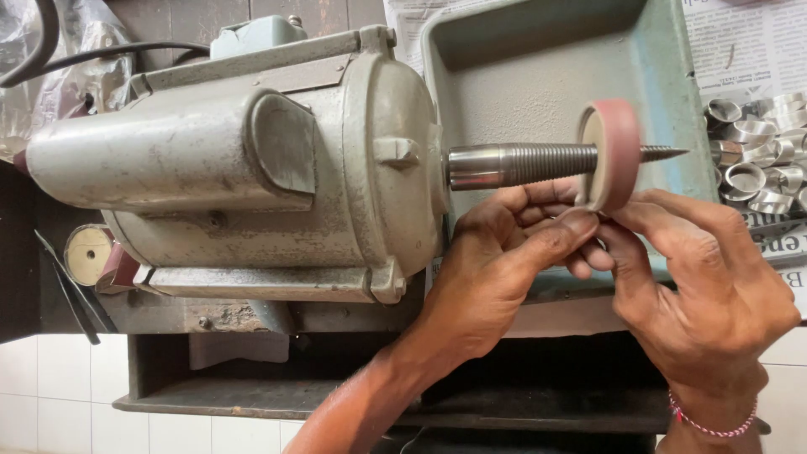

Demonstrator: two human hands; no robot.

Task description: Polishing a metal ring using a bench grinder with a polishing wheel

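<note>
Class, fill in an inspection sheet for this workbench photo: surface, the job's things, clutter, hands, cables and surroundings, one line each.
Surface: worn metal motor base over a dark lower shelf.
Job's things: pink wheel on the tapered threaded spindle of a grey motor.
Clutter: shiny metal rings heaped at right; spare disc at left.
Hands: left hand and right hand both touch the wheel's lower edge.
Cables: black cable behind the motor.
Surroundings: grey-green tray, newspaper, white tiles.
</note>
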